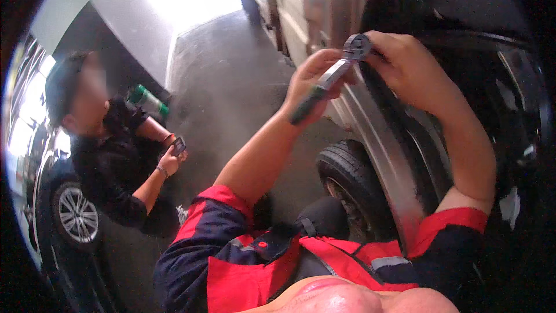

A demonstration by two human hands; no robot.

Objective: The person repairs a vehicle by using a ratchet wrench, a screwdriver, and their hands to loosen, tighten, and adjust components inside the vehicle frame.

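A ratchet wrench (336,73) with a metal shaft and a dark green-and-black handle is held up in front of me, its round head at the upper right. My left hand (306,81) is closed around the shaft and the handle's upper part. At the head, the bent fingers of my right hand (399,61) reach behind the round end; their tips are hidden, so what they pinch there cannot be made out. Both hands are beside the vehicle's silvery sill (370,133).
A tyre (347,179) lies or stands below my arms, near the vehicle. On the left a person in black (110,156) holds a small dark device (179,145). Behind them is a car wheel (77,211). A green-and-white container (149,101) is near that person. Grey floor (226,75) stretches between us.
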